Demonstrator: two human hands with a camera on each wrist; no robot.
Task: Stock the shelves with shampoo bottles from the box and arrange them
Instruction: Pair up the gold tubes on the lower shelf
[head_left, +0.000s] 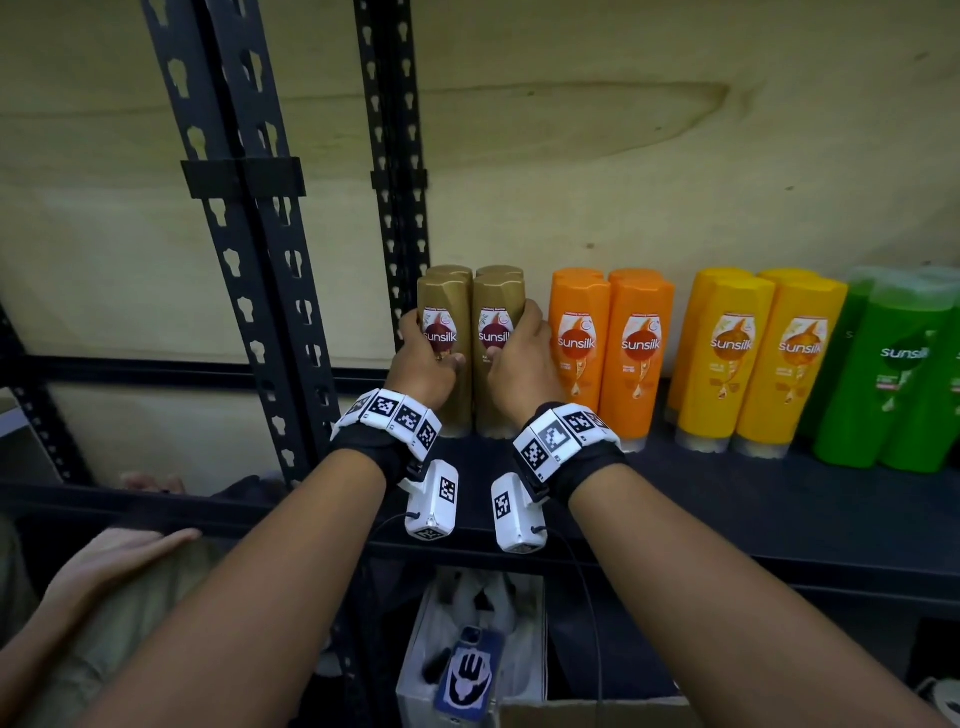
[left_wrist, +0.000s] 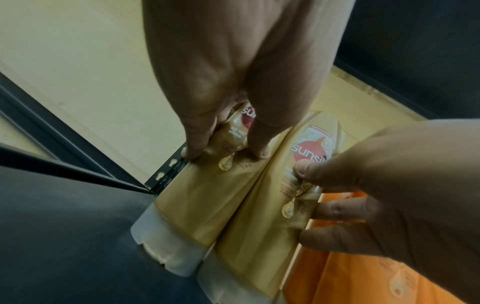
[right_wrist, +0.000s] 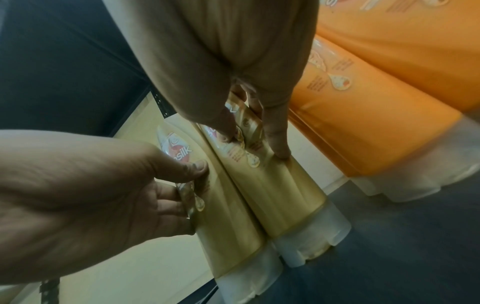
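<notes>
While upright (seemingly), gold bottles (head_left: 470, 353) meet fingers (head_left: 532, 317).

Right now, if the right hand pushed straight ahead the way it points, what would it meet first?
The right hand already grips the front right gold bottle; pushed on, that bottle would likely meet the gold bottle behind it, though the gap between them is unclear.

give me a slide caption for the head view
Left hand and right hand grip two gold Sunsilk bottles on the shelf.
</notes>
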